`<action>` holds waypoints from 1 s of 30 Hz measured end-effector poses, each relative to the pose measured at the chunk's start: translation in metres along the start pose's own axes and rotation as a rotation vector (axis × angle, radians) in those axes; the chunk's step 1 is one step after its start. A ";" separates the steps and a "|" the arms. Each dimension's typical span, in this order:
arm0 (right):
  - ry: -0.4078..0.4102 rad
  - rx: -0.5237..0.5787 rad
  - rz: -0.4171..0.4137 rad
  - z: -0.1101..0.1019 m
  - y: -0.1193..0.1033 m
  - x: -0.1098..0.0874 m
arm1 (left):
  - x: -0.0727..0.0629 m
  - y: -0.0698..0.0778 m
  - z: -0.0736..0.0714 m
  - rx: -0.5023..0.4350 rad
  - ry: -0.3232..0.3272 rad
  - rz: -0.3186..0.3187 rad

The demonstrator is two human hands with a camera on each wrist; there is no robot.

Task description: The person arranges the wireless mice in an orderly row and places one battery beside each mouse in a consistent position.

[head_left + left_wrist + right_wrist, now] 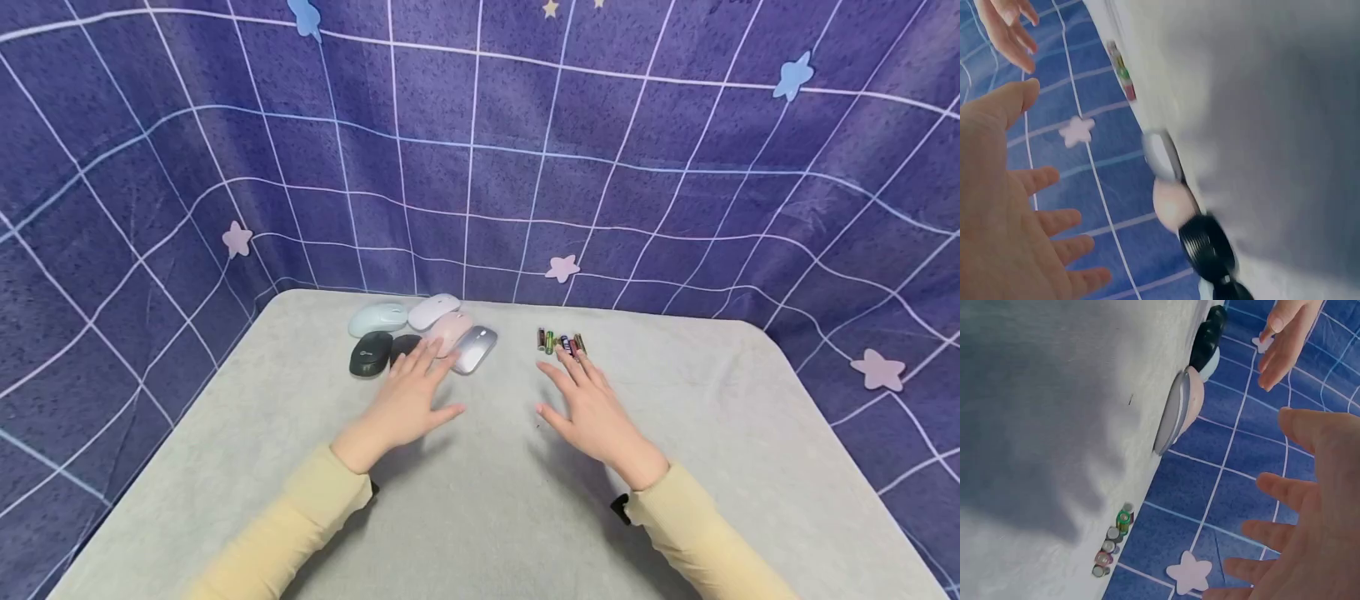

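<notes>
Smooth plastic mice (450, 328) sit clustered on the grey worktop (487, 517), with small batteries (566, 343) lined up to their right. The mice should be light, stiff and slightly slippery, best taken across their sides; the batteries, probably hard and liable to roll, would suit a fingertip pinch. Left hand (405, 402) and right hand (594, 410) have fingers spread, each grip empty. The left hides part of a dark mouse (402, 343); blue patterned cloth (675, 200) hangs behind.
</notes>
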State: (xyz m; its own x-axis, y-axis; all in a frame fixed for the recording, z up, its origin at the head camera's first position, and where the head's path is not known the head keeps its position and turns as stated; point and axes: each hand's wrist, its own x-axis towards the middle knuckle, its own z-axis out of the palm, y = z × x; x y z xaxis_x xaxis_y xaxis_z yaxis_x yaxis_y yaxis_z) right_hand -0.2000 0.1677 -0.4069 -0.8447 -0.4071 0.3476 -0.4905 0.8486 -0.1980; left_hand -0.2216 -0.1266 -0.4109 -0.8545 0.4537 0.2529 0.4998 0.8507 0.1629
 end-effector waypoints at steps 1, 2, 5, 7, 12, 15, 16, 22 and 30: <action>0.003 0.009 -0.006 0.001 -0.001 0.003 | 0.001 -0.005 -0.001 -0.002 0.004 0.000; 0.003 0.016 -0.009 0.001 -0.002 0.006 | 0.002 -0.010 -0.003 -0.003 0.004 -0.005; -0.010 0.038 -0.007 0.005 -0.006 0.017 | 0.004 -0.025 -0.006 -0.004 0.008 -0.016; -0.021 0.054 0.001 0.007 -0.009 0.025 | 0.004 -0.034 -0.008 0.001 0.006 -0.024; -0.041 0.074 0.015 0.016 -0.017 0.046 | 0.003 -0.058 -0.009 0.008 0.005 -0.037; -0.042 0.095 0.018 0.023 -0.022 0.058 | 0.003 -0.070 -0.008 0.012 0.008 -0.036; -0.043 0.107 0.021 0.025 -0.023 0.062 | 0.003 -0.075 -0.008 0.006 0.008 -0.037; -0.075 0.170 0.057 0.037 -0.025 0.086 | 0.009 -0.099 -0.004 0.004 0.004 -0.064; -0.140 0.192 0.087 0.054 -0.021 0.108 | 0.016 -0.122 0.003 -0.020 -0.051 -0.119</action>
State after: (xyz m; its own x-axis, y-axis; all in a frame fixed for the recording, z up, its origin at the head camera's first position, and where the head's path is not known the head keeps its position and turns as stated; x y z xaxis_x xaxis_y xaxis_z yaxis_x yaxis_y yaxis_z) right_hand -0.2925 0.0873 -0.4141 -0.9005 -0.3893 0.1939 -0.4349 0.8085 -0.3965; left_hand -0.2964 -0.2224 -0.4295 -0.9136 0.3636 0.1820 0.3972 0.8940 0.2075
